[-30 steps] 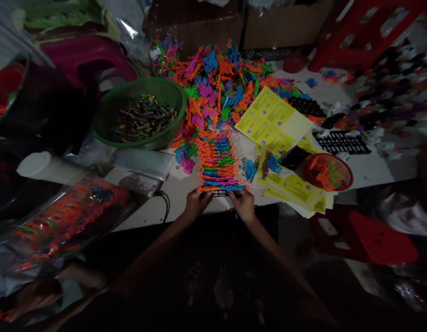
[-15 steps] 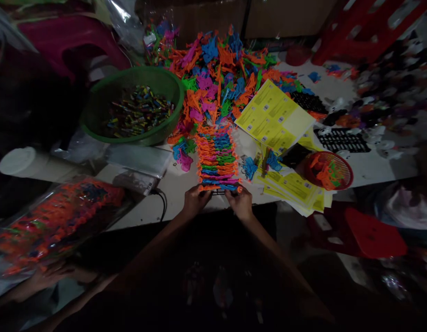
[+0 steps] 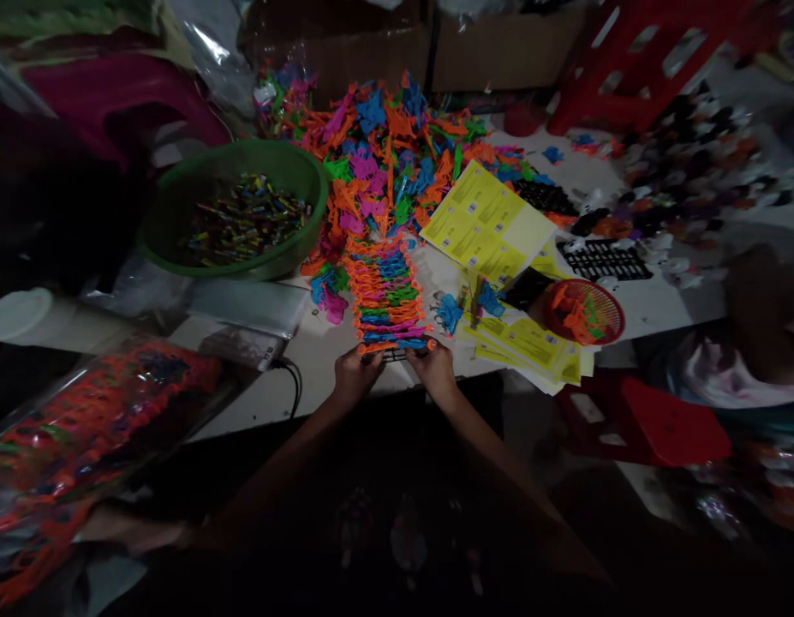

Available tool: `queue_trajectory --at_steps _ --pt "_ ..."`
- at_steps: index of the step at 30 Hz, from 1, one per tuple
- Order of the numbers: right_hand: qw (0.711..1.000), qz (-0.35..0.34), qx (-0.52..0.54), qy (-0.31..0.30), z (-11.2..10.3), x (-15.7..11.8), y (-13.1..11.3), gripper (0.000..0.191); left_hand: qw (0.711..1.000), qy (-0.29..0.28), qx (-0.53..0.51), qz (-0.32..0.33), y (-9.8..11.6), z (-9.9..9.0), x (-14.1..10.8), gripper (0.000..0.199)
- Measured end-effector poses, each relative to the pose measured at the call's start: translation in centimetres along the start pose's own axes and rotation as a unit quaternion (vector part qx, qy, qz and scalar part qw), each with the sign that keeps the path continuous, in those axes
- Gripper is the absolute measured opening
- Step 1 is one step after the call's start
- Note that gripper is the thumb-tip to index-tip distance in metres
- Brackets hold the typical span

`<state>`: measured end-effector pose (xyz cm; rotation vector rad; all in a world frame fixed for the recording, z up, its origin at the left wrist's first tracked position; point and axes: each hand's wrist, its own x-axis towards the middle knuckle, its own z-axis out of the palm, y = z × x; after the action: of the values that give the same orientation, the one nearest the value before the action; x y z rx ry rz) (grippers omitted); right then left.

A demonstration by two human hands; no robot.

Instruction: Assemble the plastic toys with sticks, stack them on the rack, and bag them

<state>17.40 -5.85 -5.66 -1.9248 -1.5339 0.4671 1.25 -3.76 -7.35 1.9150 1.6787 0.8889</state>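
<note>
A long row of orange, blue, green and pink plastic figures [image 3: 389, 291] lies across the middle of the white table, packed side by side. At its near end, my left hand [image 3: 358, 374] pinches the left corner of the row's black rack [image 3: 394, 355]. Across from it, my right hand [image 3: 433, 368] grips the right corner, fingers closed. Fingertips of both hands are partly hidden by the nearest figures. Beyond the row rises a loose heap of similar figures [image 3: 371, 163]. Small blue pieces [image 3: 448, 314] lie to the right of the row.
A green basin [image 3: 235, 267] of small wrapped items stands left. Yellow printed sheets [image 3: 486, 223] and a red basket [image 3: 615, 321] are right. A clear bag of figures [image 3: 107, 403] is at lower left, beside another person's hand [image 3: 123, 524]. A red stool [image 3: 679, 424] is right of the table.
The view has shifted, so most things appear slightly further left. At lower left, the other person's hand and the bag have moved, and orange figures now show there. My hands keep their hold.
</note>
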Motion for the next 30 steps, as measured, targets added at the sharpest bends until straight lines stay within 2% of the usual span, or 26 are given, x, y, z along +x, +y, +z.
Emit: queue_trajectory --at_steps 3,5,6,8,10,13,15,17,20,21,24,25,27,30 --pt "0.998 -0.027 0.026 -0.045 -1.3 0.3 0.8 0.014 1.0 -0.009 0.008 -0.009 -0.1 -0.7 -0.4 0.027" --pt "0.996 -0.048 0.025 -0.076 -2.7 0.7 1.7 0.016 1.0 -0.006 0.015 0.013 -0.3 -1.5 -1.0 0.024" --pt "0.997 -0.04 0.01 -0.065 -3.5 1.0 2.1 0.018 0.999 0.0 0.017 0.031 -0.4 -1.8 -1.4 0.024" --pt "0.998 0.026 -0.054 0.01 -4.7 1.9 2.7 0.023 0.996 0.008 0.023 0.083 -0.4 -2.3 -2.2 0.024" --pt "0.981 0.117 -0.138 0.065 -5.2 2.8 2.8 0.03 0.988 -0.018 0.036 0.152 -0.1 -2.1 -2.8 0.022" --pt "0.962 0.178 -0.204 0.028 -5.3 3.9 2.6 0.035 0.963 -0.091 0.066 0.245 0.5 -1.0 -3.1 0.02" --pt "0.965 0.179 -0.193 0.017 -6.0 3.8 2.8 0.028 0.954 -0.115 0.082 0.264 0.6 -0.5 -3.0 0.021" --pt "0.978 0.149 -0.143 0.041 -7.8 2.9 3.4 0.022 0.953 -0.125 0.083 0.262 0.5 -0.6 -3.0 0.021" --pt "0.996 0.056 -0.033 0.063 -12.5 0.3 4.4 0.023 0.954 -0.141 0.036 0.263 0.7 -2.2 -3.3 0.019" --pt "0.999 0.024 -0.003 0.034 -14.1 -0.6 4.4 0.024 0.956 -0.139 0.009 0.257 1.1 -3.0 -3.4 0.019" --pt "0.987 -0.079 0.028 -0.136 -17.8 -2.8 3.1 0.021 0.964 -0.142 -0.082 0.212 3.4 -5.2 -3.7 0.033" --pt "0.976 -0.109 0.015 -0.187 -18.3 -3.3 2.2 0.018 0.961 -0.165 -0.112 0.194 4.4 -5.8 -3.6 0.04" --pt "0.953 -0.163 -0.032 -0.253 -18.6 -3.9 0.0 0.013 0.94 -0.247 -0.162 0.17 6.3 -6.8 -3.3 0.047" --pt "0.931 -0.211 -0.104 -0.279 -18.4 -4.2 -3.1 0.011 0.899 -0.368 -0.182 0.153 8.3 -7.6 -2.8 0.036"
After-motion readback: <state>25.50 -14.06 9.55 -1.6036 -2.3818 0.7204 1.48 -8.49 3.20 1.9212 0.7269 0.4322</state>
